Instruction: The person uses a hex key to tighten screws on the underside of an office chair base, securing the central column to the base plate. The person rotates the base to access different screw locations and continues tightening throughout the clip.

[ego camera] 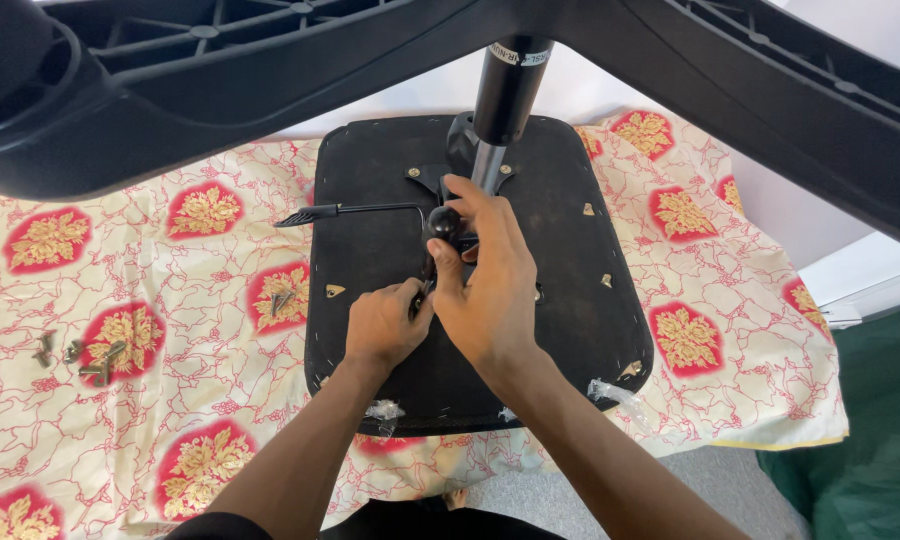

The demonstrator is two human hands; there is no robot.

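An upturned black chair seat (570, 250) lies on a bed covered by a cream sheet with red and gold leaf medallions (170, 290). A black gas cylinder (505, 85) rises from the mechanism plate at the seat's middle up to the black star base (270, 90) overhead. My right hand (485, 280) rests on the mechanism, thumb and fingers around a round black knob (443, 225). My left hand (385, 325) is closed on the mechanism's near edge, just left of the right hand. A thin black lever (355, 210) sticks out to the left.
Several loose screws (80, 355) lie on the sheet at far left, and one more (282, 298) sits near the seat's left edge. Clear plastic scraps (610, 390) cling to the seat's front edge. A dark green surface (870, 440) lies right of the bed.
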